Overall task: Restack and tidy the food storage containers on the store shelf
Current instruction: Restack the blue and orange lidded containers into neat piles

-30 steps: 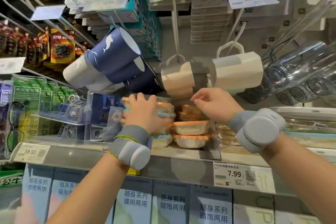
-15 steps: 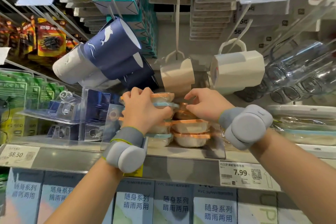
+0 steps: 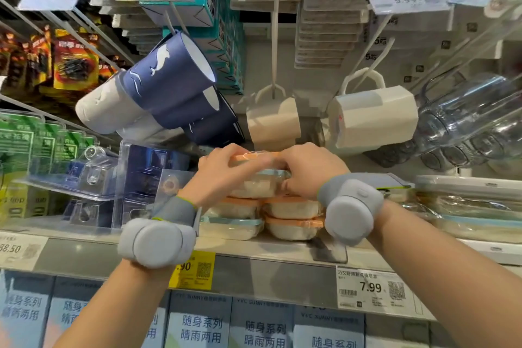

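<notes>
Small clear food containers with orange and light-blue lids stand in two stacks on the grey shelf point(image 3: 254, 251). The left stack's base is a blue-lidded container point(image 3: 231, 227); the right stack point(image 3: 293, 217) has orange lids. My left hand point(image 3: 223, 175) and my right hand point(image 3: 308, 169) both clasp the top containers point(image 3: 257, 181), an orange-lidded one over a blue-lidded one, from either side. The fingers hide much of the top lid. Grey bands sit on both wrists.
Navy and white cups point(image 3: 158, 96) and cream mugs point(image 3: 372, 116) hang on pegs just above the hands. Clear bottles point(image 3: 469, 127) hang at right. Clear blister packs point(image 3: 113, 178) stand left of the stacks, flat wrapped trays point(image 3: 466, 206) right. Price tags line the shelf edge.
My right hand moved left from the right stack onto the top containers of the left stack. Both hands now hold that top pair. The view shifted slightly.
</notes>
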The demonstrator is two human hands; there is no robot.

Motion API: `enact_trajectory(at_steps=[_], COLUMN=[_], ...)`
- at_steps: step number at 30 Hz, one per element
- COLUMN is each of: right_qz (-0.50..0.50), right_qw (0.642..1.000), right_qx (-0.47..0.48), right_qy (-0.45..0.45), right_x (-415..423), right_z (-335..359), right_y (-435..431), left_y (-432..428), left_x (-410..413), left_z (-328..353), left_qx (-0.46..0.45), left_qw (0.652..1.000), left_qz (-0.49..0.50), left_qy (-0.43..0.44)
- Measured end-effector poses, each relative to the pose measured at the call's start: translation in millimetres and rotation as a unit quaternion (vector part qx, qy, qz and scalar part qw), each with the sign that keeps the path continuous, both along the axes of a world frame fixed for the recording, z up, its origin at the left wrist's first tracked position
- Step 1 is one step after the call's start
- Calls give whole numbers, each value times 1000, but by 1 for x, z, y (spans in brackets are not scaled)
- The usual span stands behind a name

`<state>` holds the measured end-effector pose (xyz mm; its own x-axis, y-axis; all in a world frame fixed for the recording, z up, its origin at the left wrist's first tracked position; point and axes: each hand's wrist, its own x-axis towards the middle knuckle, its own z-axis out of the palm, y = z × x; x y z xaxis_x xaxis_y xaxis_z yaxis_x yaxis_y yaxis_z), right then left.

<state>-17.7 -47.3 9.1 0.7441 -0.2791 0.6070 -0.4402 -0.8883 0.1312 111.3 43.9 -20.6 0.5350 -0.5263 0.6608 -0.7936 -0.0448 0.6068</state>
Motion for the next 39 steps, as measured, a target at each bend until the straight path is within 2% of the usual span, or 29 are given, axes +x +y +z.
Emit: enact_trajectory(at_steps=[2, 5, 7, 12, 16, 18, 20, 23, 28, 31, 34, 37, 39], right_qz=[6, 16, 15, 7, 1, 1, 7, 29, 27, 19, 7, -7, -12], right_qw=[1000, 997, 994, 997, 999, 1000, 999, 996, 989, 990, 993, 994, 993], right_qx=[-30, -80, -103, -63, -41, -21, -2, 1, 3, 2, 24, 50, 64], right_qy=[-6, 6, 13, 35, -4, -19, -32, -90, -148, -139, -119, -99, -98], right_x=[-1, -6, -13, -32, -57, -71, -83, -95, -71, -41, -16, -1, -1], right_z=[3, 9, 14, 35, 50, 54, 57, 65, 64, 48, 30, 18, 15], right_y=[4, 15, 17, 16, 22, 28, 34, 36, 21, 11, -2, -13, -19], left_y=[0, -2, -2, -9, -23, -29, -36, -43, -39, -30, -12, 11, 17], left_x=[0, -2, -2, 1, 2, 5, 8, 9, 9, 8, 13, 19, 19], left_z=[2, 7, 10, 13, 13, 12, 12, 10, 11, 14, 15, 14, 12], left_qx=[-7, -11, -12, 3, 16, 25, 58, 185, 210, 232, 315, 419, 422], left_qw=[999, 998, 994, 974, 963, 972, 985, 969, 966, 963, 938, 889, 883], left_qz=[-43, -61, -109, -214, -260, -230, -156, -54, -59, 8, 50, 80, 83], left_qy=[29, 9, 19, 68, 65, 30, -37, -154, -137, -138, -138, -165, -189])
